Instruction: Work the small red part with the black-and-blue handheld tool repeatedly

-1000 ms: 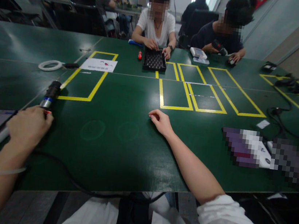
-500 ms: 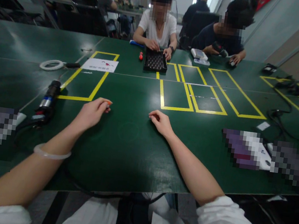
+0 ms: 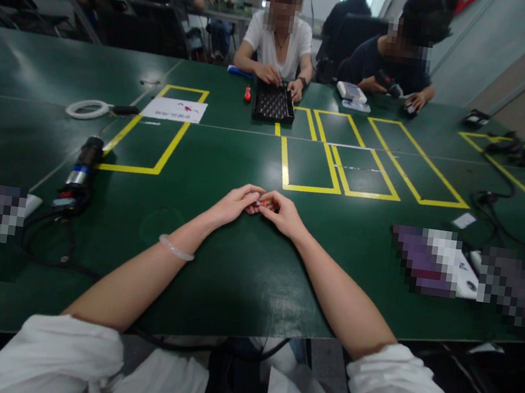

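Observation:
Just above the green table, my left hand (image 3: 237, 205) and my right hand (image 3: 285, 214) meet at the fingertips. Between them shows a small orange-and-grey piece (image 3: 263, 203), too small to name. My left hand is closed in a pinch on it. The thumb and fingers of my right hand are curled in and pressed on the same piece from the other side. Fingers partly hide it.
Yellow tape outlines (image 3: 312, 189) mark the green table (image 3: 213, 274). A black cylindrical tool with a cable (image 3: 83, 163) lies left, near a white cable coil (image 3: 87, 110) and a paper sheet (image 3: 177, 110). Opposite, a co-worker handles a black tray (image 3: 273, 104) beside a red screwdriver (image 3: 247, 94).
My left hand has moved right, carrying the small orange-and-grey piece to my right hand. The fingertips now touch; before, they were well apart. My right hand has stayed nearly in place.

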Demonstrator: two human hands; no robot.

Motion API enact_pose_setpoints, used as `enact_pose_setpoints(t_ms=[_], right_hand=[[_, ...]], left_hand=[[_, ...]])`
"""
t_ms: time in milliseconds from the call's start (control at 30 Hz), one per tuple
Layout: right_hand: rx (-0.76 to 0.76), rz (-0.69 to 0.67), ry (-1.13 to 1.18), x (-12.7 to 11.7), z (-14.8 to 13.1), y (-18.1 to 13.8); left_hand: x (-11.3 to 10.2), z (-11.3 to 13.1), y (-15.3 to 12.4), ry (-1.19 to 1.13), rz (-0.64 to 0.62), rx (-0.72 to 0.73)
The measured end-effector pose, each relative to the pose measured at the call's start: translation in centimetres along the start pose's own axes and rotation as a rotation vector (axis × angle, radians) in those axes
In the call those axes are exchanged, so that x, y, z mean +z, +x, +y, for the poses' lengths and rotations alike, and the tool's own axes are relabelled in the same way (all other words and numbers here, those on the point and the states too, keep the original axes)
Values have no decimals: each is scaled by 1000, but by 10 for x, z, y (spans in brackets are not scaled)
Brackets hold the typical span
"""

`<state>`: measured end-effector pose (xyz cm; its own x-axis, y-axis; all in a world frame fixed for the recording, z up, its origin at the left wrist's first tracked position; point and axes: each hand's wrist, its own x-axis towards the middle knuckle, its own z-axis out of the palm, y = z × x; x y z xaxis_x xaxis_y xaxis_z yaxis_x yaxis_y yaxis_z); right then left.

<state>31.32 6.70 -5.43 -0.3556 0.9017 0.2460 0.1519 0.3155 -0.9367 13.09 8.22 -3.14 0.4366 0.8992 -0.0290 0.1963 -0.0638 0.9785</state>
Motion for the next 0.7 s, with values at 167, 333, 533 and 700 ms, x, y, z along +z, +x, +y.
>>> enact_pose_setpoints(t_ms=[167, 333, 533, 700], right_hand=[[-2, 49, -24, 2, 1, 0], [-55, 38, -46, 3, 0, -2], [8, 46, -25, 2, 0, -2], [10, 45, -8, 1, 0, -2]], left_hand=[[-1, -7, -4, -22, 54, -4], [3, -2, -10, 7, 52, 4], [3, -1, -13, 1, 45, 32], [3, 0, -17, 9, 42, 72]])
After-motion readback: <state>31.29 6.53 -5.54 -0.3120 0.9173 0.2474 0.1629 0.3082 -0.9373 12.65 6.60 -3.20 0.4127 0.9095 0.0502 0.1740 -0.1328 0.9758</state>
